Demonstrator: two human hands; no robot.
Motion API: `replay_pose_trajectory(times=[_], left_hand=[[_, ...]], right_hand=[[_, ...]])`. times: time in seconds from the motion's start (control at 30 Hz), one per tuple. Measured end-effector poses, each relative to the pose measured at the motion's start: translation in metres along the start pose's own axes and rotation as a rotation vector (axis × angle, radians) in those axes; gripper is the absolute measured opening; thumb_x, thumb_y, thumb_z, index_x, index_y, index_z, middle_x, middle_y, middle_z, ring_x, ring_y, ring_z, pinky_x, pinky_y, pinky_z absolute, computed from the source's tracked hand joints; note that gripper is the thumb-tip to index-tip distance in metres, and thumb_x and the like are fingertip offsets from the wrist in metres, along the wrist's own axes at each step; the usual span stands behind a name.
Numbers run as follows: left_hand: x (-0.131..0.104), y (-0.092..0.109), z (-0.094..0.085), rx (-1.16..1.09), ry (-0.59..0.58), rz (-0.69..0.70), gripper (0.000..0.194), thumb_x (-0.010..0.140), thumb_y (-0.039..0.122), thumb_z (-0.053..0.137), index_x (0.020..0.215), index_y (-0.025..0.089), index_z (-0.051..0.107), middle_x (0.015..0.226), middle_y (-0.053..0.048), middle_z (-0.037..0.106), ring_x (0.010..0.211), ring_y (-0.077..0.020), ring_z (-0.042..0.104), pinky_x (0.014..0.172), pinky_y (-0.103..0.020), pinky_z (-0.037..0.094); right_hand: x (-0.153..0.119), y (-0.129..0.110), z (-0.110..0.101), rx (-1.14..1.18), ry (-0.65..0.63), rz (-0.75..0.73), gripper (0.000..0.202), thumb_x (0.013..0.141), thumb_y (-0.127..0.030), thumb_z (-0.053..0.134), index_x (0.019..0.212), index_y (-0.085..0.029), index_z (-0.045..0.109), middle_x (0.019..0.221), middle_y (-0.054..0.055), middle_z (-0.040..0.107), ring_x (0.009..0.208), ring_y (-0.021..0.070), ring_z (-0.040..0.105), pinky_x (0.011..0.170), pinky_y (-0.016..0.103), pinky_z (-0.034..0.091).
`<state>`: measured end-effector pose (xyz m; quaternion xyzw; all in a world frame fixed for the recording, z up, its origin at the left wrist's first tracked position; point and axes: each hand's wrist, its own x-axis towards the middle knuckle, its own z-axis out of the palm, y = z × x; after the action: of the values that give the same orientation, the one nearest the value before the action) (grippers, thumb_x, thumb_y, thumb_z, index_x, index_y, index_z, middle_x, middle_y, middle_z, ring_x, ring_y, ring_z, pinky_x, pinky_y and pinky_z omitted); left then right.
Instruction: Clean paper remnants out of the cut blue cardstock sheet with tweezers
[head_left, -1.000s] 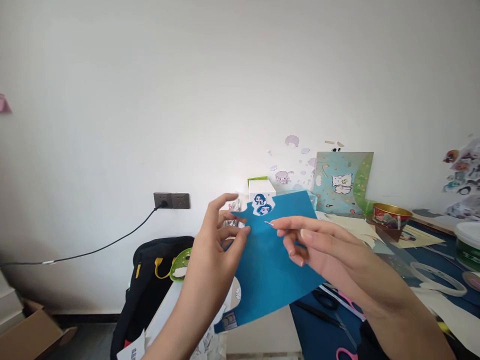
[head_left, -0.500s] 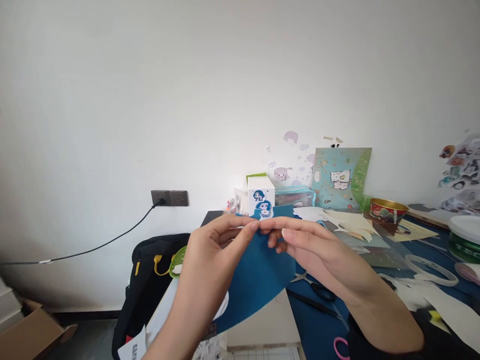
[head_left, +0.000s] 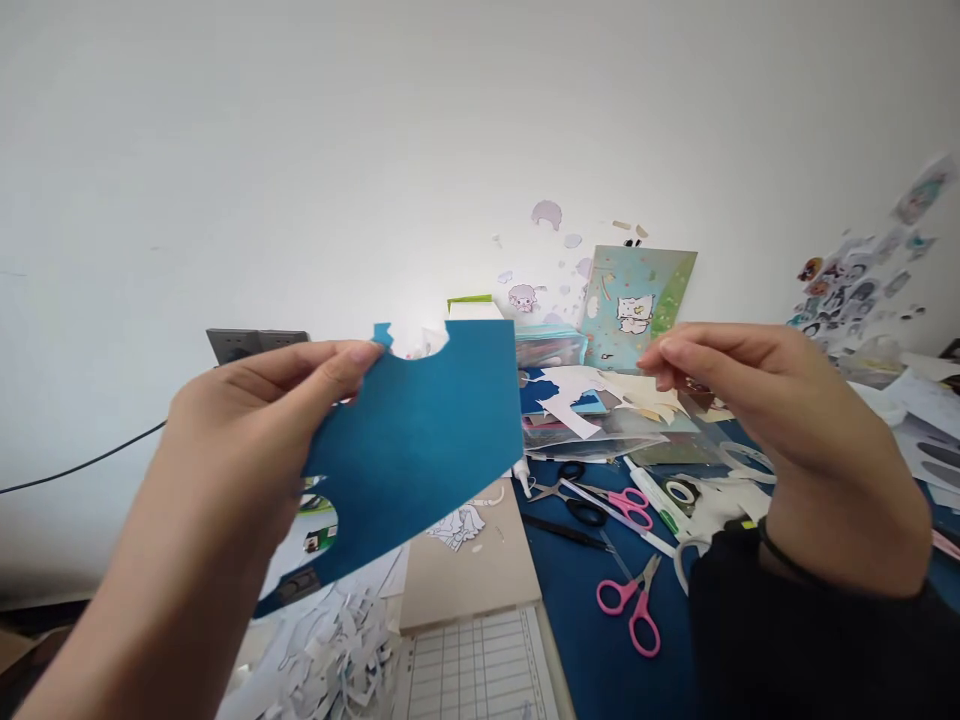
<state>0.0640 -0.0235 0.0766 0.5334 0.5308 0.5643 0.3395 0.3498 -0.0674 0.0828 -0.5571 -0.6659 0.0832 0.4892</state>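
Observation:
A sheet of blue paper (head_left: 439, 430) with curved pieces cut out of its edges hangs upright in front of me. My left hand (head_left: 262, 420) pinches its upper left corner between thumb and forefinger. Off to the right, my right hand (head_left: 750, 385) is raised, thumb and forefinger pressed together, apart from the sheet. Whatever may be between those fingertips is too small to make out. Below the sheet, a paper cutout with line drawing (head_left: 457, 525) lies on a beige board (head_left: 480, 580).
Pink scissors (head_left: 636, 605), black-handled scissors (head_left: 574, 495) and a black pen-like tool (head_left: 564, 532) lie on the blue table surface. White paper scraps (head_left: 341, 640) heap at the lower left. A patterned sheet (head_left: 637, 300) leans against the wall.
My hands have moved apart. My left hand has carried the blue paper left and up, while my right hand has left its edge and moved right. The view has shifted rightward.

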Motion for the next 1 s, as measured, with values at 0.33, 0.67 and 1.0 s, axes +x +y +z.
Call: replay_pose_trajectory(times=[0.33, 0.67, 1.0], left_hand=[[0.002, 0.001, 0.000, 0.034, 0.188, -0.002, 0.024, 0.067, 0.047, 0.067, 0.078, 0.026, 0.069, 0.075, 0.007, 0.064, 0.055, -0.0086, 0.054, 0.035, -0.014, 0.032], [0.004, 0.002, -0.007, -0.053, -0.014, -0.035, 0.031, 0.063, 0.043, 0.075, 0.083, 0.020, 0.072, 0.081, -0.006, 0.073, 0.059, -0.0176, 0.062, 0.048, -0.024, 0.044], [-0.001, -0.001, -0.004, -0.133, -0.097, -0.041, 0.020, 0.065, 0.032, 0.076, 0.083, 0.022, 0.074, 0.062, -0.004, 0.070, 0.054, -0.0164, 0.061, 0.056, -0.026, 0.046]], right_hand=[[0.022, 0.030, 0.086, -0.673, -0.877, 0.203, 0.010, 0.065, -0.022, 0.063, 0.058, -0.016, 0.068, 0.059, 0.005, 0.065, 0.054, 0.0182, 0.058, 0.048, 0.027, 0.040], [0.000, 0.037, 0.167, -0.900, -0.968, 0.172, 0.032, 0.047, -0.010, 0.081, 0.075, -0.014, 0.068, 0.094, 0.012, 0.070, 0.093, 0.0297, 0.066, 0.080, 0.041, 0.051], [0.008, 0.046, 0.155, -0.785, -1.161, 0.311, 0.006, 0.079, -0.016, 0.067, 0.079, -0.011, 0.064, 0.078, 0.002, 0.067, 0.075, 0.0149, 0.065, 0.074, 0.034, 0.053]])
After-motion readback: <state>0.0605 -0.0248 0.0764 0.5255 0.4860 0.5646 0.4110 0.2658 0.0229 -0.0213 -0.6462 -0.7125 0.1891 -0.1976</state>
